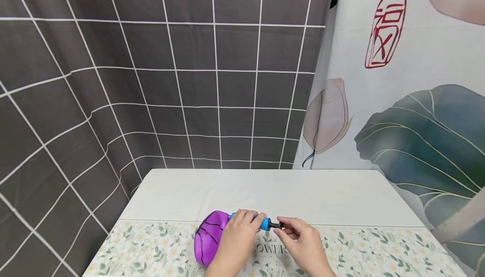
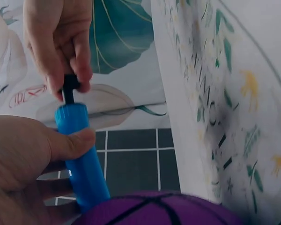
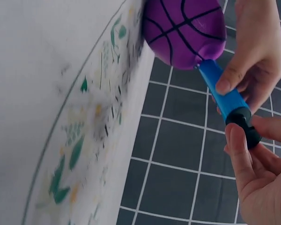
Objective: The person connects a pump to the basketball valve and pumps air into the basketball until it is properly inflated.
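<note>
A blue hand pump (image 2: 86,173) with a black handle (image 1: 275,225) is joined at its far end to a purple ball (image 1: 208,237) with black lines. The ball looks soft and dented where the pump meets it in the right wrist view. My left hand (image 1: 238,239) grips the blue barrel, thumb laid along it. With thumb and fingers, my right hand (image 1: 303,243) pinches the black handle. In the left wrist view a short length of black rod shows between handle and barrel. The nozzle end is hidden at the ball.
Under the hands lies a table (image 1: 265,193) with a white cloth and a floral printed front band with lettering. A dark grid-patterned curtain (image 1: 235,87) hangs behind and to the left. A white curtain with leaf prints (image 1: 348,58) hangs at the right.
</note>
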`<action>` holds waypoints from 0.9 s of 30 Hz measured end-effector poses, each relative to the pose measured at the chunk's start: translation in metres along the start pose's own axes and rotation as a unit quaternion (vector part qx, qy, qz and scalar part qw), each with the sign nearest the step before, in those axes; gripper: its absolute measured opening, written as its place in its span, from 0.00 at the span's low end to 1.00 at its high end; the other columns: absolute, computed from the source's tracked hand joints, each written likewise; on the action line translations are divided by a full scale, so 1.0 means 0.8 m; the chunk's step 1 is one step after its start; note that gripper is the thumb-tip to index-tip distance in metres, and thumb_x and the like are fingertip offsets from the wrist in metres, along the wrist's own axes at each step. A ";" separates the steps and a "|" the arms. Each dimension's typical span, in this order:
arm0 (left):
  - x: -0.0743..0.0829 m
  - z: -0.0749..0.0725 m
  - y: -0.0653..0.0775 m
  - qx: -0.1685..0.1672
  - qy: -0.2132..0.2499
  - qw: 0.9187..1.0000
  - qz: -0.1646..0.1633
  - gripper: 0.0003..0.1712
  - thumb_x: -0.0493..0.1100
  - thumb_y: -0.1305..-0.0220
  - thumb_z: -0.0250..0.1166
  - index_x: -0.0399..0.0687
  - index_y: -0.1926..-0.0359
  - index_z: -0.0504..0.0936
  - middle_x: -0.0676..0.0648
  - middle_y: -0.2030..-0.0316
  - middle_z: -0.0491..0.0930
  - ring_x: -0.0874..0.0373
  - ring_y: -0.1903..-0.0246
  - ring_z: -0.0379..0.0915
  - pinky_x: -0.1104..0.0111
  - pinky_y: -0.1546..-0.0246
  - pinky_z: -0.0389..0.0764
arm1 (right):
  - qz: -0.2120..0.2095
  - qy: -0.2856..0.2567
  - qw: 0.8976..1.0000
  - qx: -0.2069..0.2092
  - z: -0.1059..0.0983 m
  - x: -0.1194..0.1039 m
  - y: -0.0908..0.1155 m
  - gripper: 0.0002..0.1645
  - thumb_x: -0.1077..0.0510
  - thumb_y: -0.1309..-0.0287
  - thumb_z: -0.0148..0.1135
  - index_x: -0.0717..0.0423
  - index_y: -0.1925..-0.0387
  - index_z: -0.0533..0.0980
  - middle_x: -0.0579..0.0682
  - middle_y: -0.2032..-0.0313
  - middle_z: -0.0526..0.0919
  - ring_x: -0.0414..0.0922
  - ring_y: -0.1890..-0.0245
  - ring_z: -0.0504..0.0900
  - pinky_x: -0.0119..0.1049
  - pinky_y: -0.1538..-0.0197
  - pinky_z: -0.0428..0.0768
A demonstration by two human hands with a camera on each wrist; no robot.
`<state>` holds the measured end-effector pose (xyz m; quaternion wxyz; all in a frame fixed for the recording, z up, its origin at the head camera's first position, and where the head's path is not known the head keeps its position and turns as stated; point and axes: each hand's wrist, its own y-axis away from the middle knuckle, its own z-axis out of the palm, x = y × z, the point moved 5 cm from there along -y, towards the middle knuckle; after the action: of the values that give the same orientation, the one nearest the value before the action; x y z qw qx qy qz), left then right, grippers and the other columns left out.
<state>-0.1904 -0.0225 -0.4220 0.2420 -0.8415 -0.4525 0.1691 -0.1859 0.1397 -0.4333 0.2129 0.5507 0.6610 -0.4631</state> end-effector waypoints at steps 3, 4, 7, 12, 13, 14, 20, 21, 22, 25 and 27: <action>-0.011 0.000 0.000 -0.003 0.022 1.000 -0.015 0.25 0.40 0.46 0.76 0.53 0.46 0.84 0.53 0.54 0.84 0.57 0.52 0.80 0.60 0.42 0.83 | 0.009 -0.014 1.000 0.003 -0.008 0.003 -0.004 0.15 0.67 0.47 0.75 0.57 0.56 0.86 0.46 0.66 0.86 0.31 0.72 0.84 0.25 0.68 0.86; -0.015 0.001 0.001 -0.007 0.025 0.999 -0.022 0.24 0.41 0.45 0.75 0.52 0.45 0.83 0.53 0.53 0.84 0.57 0.51 0.79 0.61 0.43 0.83 | 0.008 -0.012 1.000 0.008 -0.012 0.004 -0.005 0.16 0.68 0.48 0.75 0.57 0.56 0.86 0.45 0.65 0.87 0.31 0.72 0.84 0.26 0.68 0.86; -0.028 0.003 0.002 -0.015 0.020 0.999 -0.047 0.23 0.42 0.43 0.73 0.52 0.45 0.83 0.53 0.53 0.83 0.56 0.51 0.79 0.61 0.44 0.84 | 0.008 0.006 1.000 0.024 -0.027 0.009 -0.009 0.17 0.69 0.49 0.75 0.57 0.56 0.86 0.45 0.65 0.87 0.31 0.72 0.84 0.26 0.68 0.86; -0.045 0.004 0.000 -0.029 0.013 0.997 -0.067 0.26 0.38 0.43 0.73 0.51 0.42 0.83 0.52 0.53 0.83 0.56 0.50 0.79 0.61 0.42 0.83 | 0.015 0.027 0.999 0.043 -0.048 0.016 -0.012 0.17 0.69 0.47 0.74 0.58 0.55 0.85 0.47 0.65 0.88 0.31 0.72 0.84 0.26 0.69 0.86; -0.046 0.003 -0.001 -0.032 0.014 0.997 -0.065 0.27 0.36 0.44 0.74 0.51 0.42 0.83 0.51 0.52 0.83 0.55 0.49 0.79 0.61 0.42 0.83 | 0.016 0.025 0.999 0.044 -0.051 0.017 -0.013 0.16 0.69 0.47 0.73 0.58 0.55 0.85 0.47 0.65 0.88 0.31 0.72 0.84 0.26 0.69 0.86; -0.048 0.001 -0.003 -0.033 0.012 0.997 -0.061 0.29 0.34 0.46 0.74 0.51 0.42 0.83 0.51 0.52 0.83 0.55 0.49 0.78 0.60 0.41 0.82 | 0.017 0.022 0.999 0.046 -0.053 0.017 -0.013 0.16 0.69 0.47 0.73 0.58 0.55 0.85 0.47 0.65 0.88 0.31 0.72 0.84 0.26 0.69 0.86; -0.058 -0.013 -0.018 -0.021 -0.033 0.999 -0.014 0.33 0.28 0.52 0.74 0.55 0.44 0.84 0.51 0.51 0.82 0.54 0.46 0.78 0.58 0.36 0.78 | 0.026 0.000 0.999 0.026 -0.044 0.017 -0.010 0.14 0.68 0.47 0.74 0.57 0.57 0.85 0.45 0.69 0.88 0.32 0.73 0.85 0.26 0.68 0.86; -0.060 -0.013 -0.019 -0.023 -0.040 0.999 -0.007 0.32 0.28 0.51 0.74 0.55 0.45 0.84 0.51 0.51 0.83 0.54 0.46 0.78 0.58 0.35 0.78 | 0.036 -0.002 0.999 0.017 -0.040 0.019 -0.009 0.13 0.68 0.46 0.74 0.58 0.57 0.85 0.44 0.69 0.88 0.32 0.72 0.85 0.26 0.68 0.86; -0.062 -0.012 -0.020 -0.026 -0.046 0.999 -0.002 0.31 0.29 0.51 0.74 0.56 0.45 0.84 0.52 0.52 0.83 0.54 0.46 0.78 0.58 0.36 0.78 | 0.048 -0.004 0.999 0.006 -0.034 0.022 -0.008 0.13 0.67 0.46 0.73 0.59 0.57 0.84 0.44 0.69 0.88 0.32 0.72 0.85 0.25 0.68 0.86; -0.064 -0.002 -0.017 -0.047 -0.050 0.998 0.006 0.28 0.31 0.49 0.73 0.56 0.46 0.85 0.52 0.53 0.83 0.54 0.47 0.78 0.59 0.37 0.79 | 0.084 0.004 0.996 -0.024 -0.022 0.031 -0.006 0.12 0.66 0.44 0.73 0.60 0.57 0.84 0.44 0.69 0.87 0.32 0.72 0.84 0.24 0.67 0.85; -0.063 0.006 -0.013 -0.061 -0.054 0.997 0.006 0.27 0.32 0.48 0.73 0.55 0.46 0.85 0.52 0.53 0.83 0.54 0.47 0.79 0.59 0.37 0.79 | 0.098 0.014 0.995 -0.033 -0.018 0.036 -0.007 0.12 0.66 0.44 0.72 0.61 0.56 0.84 0.44 0.69 0.87 0.32 0.72 0.84 0.23 0.66 0.85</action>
<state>-0.2270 -0.0586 -0.4171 0.1646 -0.8470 -0.4694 0.1874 -0.1966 0.1678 -0.4471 0.2663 0.6120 0.6216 -0.4102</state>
